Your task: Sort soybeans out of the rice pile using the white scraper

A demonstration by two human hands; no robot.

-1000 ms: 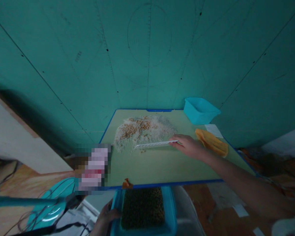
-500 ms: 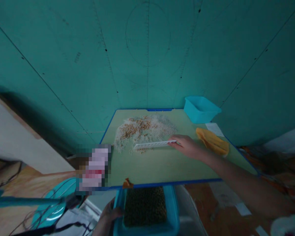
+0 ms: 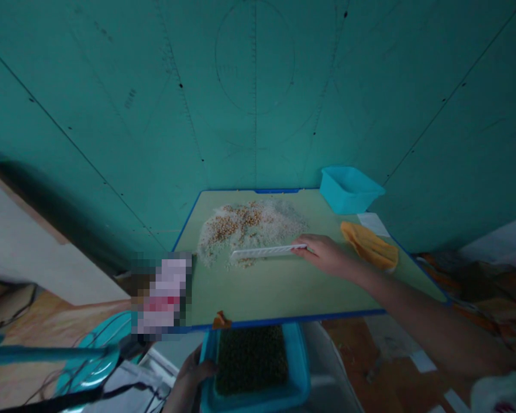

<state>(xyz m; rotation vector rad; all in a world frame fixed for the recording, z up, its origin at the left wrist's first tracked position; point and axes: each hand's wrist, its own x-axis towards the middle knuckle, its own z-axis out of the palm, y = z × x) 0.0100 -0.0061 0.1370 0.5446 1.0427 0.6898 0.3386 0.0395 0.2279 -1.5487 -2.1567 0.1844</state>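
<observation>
My right hand point(image 3: 320, 252) is closed on the right end of a long white slatted strip point(image 3: 262, 252), held just over the tabletop. Beyond the strip spreads a pile of white grains point(image 3: 284, 221) mixed with tan beans point(image 3: 236, 221). A few beans point(image 3: 246, 262) lie on the near side of the strip. Below the table's front edge, my left hand point(image 3: 195, 370) grips the left rim of a blue basin point(image 3: 298, 367), thumb over the rim. Dark green, grainy contents point(image 3: 251, 361) fill the basin; single pieces are too small to tell.
The pale green table point(image 3: 284, 292) has a blue edge. A turquoise bin point(image 3: 348, 192) stands at its back right, near a yellow cloth point(image 3: 370, 245) and white paper point(image 3: 373, 223). A pixelated object point(image 3: 163, 295) is at the left edge. Brown tape point(image 3: 221, 321) sits on the front edge.
The whole view has shifted slightly. The strip has moved marginally left at most, and both hands keep their holds. The pile looks the same.
</observation>
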